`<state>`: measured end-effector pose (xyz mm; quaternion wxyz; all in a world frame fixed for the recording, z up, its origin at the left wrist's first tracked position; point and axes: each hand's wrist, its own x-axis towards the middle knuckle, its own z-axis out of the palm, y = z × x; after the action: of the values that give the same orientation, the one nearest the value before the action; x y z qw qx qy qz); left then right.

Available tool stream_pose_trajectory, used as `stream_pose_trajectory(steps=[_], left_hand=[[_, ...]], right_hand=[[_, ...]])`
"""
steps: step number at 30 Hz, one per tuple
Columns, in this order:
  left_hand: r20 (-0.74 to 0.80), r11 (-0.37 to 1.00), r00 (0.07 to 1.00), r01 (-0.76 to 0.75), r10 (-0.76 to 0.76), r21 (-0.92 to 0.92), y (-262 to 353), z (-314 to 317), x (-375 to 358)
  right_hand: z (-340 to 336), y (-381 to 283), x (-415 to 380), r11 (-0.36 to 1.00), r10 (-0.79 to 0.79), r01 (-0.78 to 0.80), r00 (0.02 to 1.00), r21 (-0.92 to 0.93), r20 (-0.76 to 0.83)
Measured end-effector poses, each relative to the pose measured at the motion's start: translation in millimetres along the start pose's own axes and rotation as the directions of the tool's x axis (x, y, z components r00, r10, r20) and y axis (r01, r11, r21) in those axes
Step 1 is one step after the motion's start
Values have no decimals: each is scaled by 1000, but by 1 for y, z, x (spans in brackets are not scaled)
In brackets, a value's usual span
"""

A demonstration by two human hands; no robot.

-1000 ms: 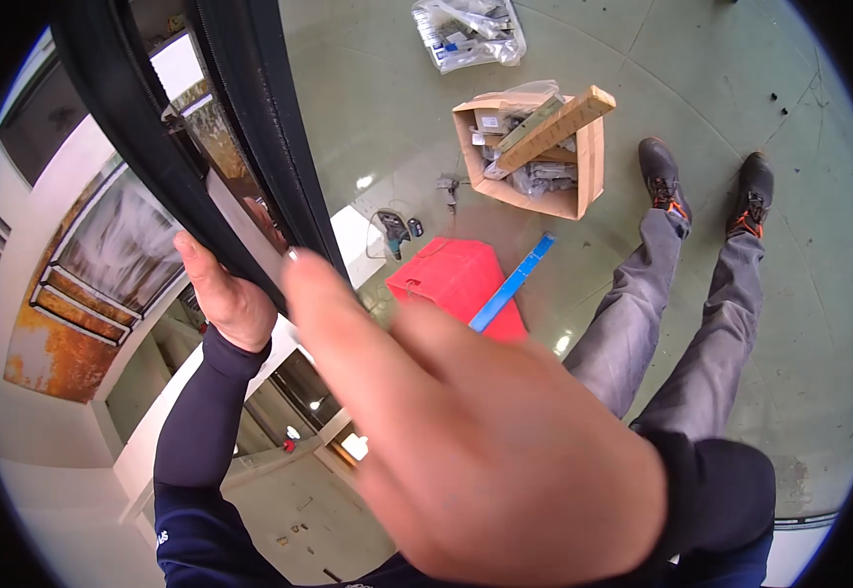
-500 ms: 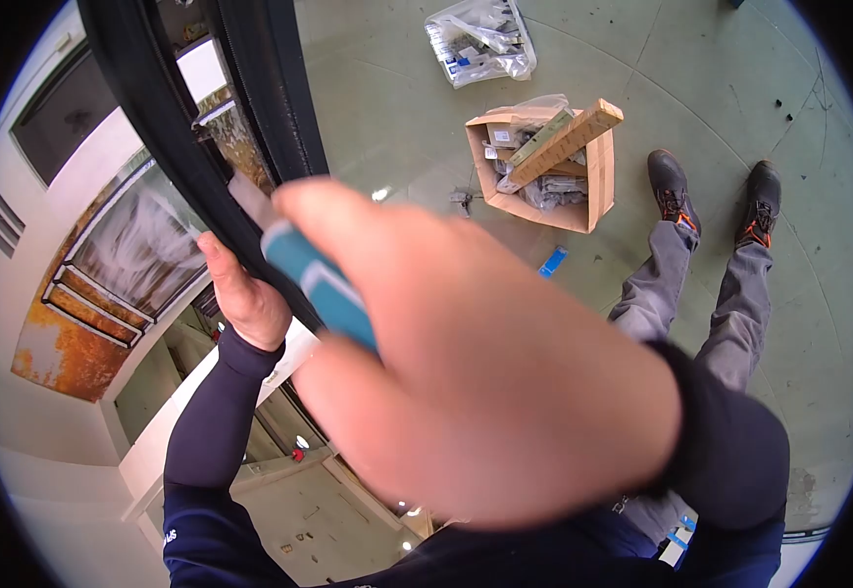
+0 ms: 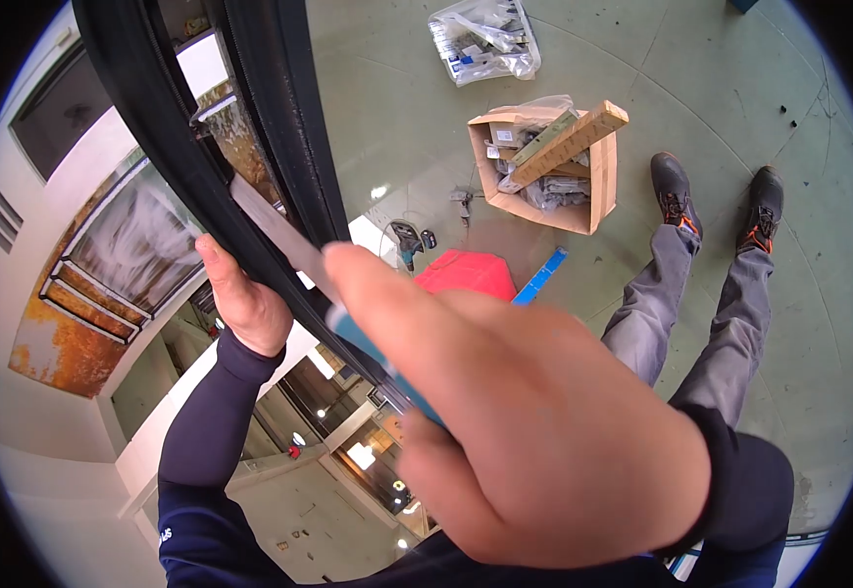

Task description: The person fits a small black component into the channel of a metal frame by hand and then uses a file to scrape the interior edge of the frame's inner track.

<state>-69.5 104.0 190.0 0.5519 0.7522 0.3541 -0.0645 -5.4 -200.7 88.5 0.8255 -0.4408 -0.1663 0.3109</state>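
Note:
My right hand, large and blurred near the camera, is wrapped round the teal handle of a flat-bladed tool. The grey blade points up and left, its tip at a gap in the black frame. My left hand is raised against the frame's left edge, below the blade tip, with the thumb up. Its other fingers are hidden behind the frame, so what they grip cannot be made out.
On the floor stand a cardboard box with a wooden piece, a clear bin, a red object, a blue strip and a power drill. Two shoes are at the right.
My right hand has moved down and right with the tool, uncovering more of the blade. The red object and the drill have come into view. My left hand has barely moved.

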Motion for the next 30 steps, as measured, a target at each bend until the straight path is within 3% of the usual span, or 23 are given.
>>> stream_pose_trajectory(steps=[3,5,7,8,10,12,14,15,16,18,20,21,23,26,28,30], left_hand=[[-38,994,998,-38,42,106,3,6,0],[-141,978,985,-67,96,199,6,27,-3],[-256,972,965,-3,65,235,10,41,-4],[-193,964,978,-23,77,265,11,43,-3],[-103,976,992,-51,74,212,8,15,-1],[-148,998,988,-43,50,45,0,3,-4],[-223,993,973,-72,50,-92,-13,12,-3],[-248,984,965,-45,86,170,4,25,-4],[-177,980,980,-52,87,193,6,22,-4],[-31,969,996,-76,86,235,10,18,-3],[65,894,994,-104,84,436,21,33,-3],[83,926,995,-85,58,367,19,26,-4],[130,972,991,-47,17,230,18,11,-5],[226,960,974,-94,33,264,26,11,-2],[5,909,992,-117,126,400,22,23,-2],[-121,875,976,-106,183,472,18,33,-2]], right_hand=[[1,-4,9,991,-29,36,998,-127,57],[5,2,17,986,-92,96,995,-139,35],[-3,-2,9,990,-39,54,992,-132,121],[-7,-4,5,991,-12,33,987,-131,163],[-4,-8,0,995,26,-14,992,-102,126],[4,-10,11,999,27,-24,998,-47,54],[14,11,34,989,-142,142,990,-47,-4],[14,10,26,991,-126,125,992,-48,-5],[14,9,19,993,-110,109,994,-49,-6],[-9,-2,-7,996,68,-73,994,60,80],[-35,-14,-25,951,240,-268,954,152,181],[-26,-5,-37,969,106,-107,994,222,14],[-36,3,-52,945,98,-98,995,312,16],[-32,17,-62,908,84,-70,996,413,-15],[-42,15,-60,878,176,-202,979,434,99],[-37,19,-58,870,153,-160,987,466,52]])
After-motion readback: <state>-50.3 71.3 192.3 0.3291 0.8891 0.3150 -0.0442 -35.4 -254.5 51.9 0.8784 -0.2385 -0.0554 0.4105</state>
